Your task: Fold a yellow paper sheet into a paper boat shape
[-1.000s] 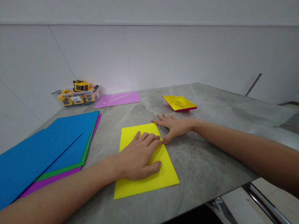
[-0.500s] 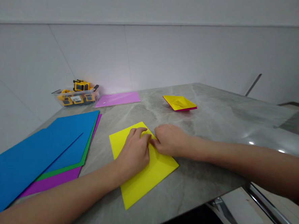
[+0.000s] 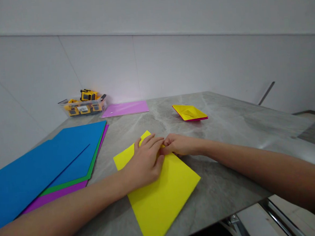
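A yellow sheet of paper lies turned at an angle on the grey table in front of me, its near corner reaching the bottom of the view. Across its upper left part rests my left hand, the fingers stretched out and pointing to the far right edge. My right hand is closed at that far right edge, with thumb and bent fingers pinching the paper. The two hands meet there, and the left fingertips hide part of the pinched edge.
Blue sheets overlap green and purple ones at left. Beyond stand a clear bin of yellow toy vehicles and a pink sheet. A folded yellow and red paper piece sits farther back. The table's marble-patterned top ends at lower right.
The yellow paper's near part now spreads lower and farther right. My left fingers have gone from curled to flatter. My right hand stays at the paper's edge. The whole view has shifted slightly.
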Demonstrator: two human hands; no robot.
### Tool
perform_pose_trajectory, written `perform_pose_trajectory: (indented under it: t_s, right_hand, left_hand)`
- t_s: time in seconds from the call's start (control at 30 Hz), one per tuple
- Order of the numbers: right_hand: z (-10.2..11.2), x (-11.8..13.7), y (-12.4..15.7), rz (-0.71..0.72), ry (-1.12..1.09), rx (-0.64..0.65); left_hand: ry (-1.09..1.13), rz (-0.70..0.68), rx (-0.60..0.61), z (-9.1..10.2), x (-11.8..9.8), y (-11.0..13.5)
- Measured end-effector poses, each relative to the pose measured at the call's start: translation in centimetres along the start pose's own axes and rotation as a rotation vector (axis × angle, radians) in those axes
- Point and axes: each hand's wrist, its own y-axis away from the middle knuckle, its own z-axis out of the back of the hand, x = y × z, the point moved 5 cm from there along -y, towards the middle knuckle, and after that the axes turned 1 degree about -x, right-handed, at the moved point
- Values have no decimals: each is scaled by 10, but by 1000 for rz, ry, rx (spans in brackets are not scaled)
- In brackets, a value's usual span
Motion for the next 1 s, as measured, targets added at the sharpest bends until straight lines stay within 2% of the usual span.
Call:
perform_pose_trajectory:
  t_s: [0.1,0.17,0.27,0.37,0.43,0.53,0.7,0.8,1.0]
  right_hand:
    - [-2,5,4,116,80,81]
    - [-7,8,6,185,117,179]
    - [-16,12,12,248,77,337]
    - [-25,16,20,241,-8,434]
    - [-31,20,25,212,-31,468]
    - [-38,26,30,175,-44,518]
    - [-48,32,28,143,-47,587]
    - [-50,30,26,116,-28,635]
    - [-36,20,32,32,-54,644]
  left_hand:
    - [-19,-55,102,21,2,-8]
    - [66,-57,264,28,7,-11]
    - [300,6,505,29,14,-10]
    - [611,93,728,25,14,1]
    - [795,164,813,23,10,11]
    - [946,247,809,26,7,27]
    - [1050,362,776,27,11,50]
    - [1086,357,781,20,15,56]
    - [1153,379,753,14,29,56]
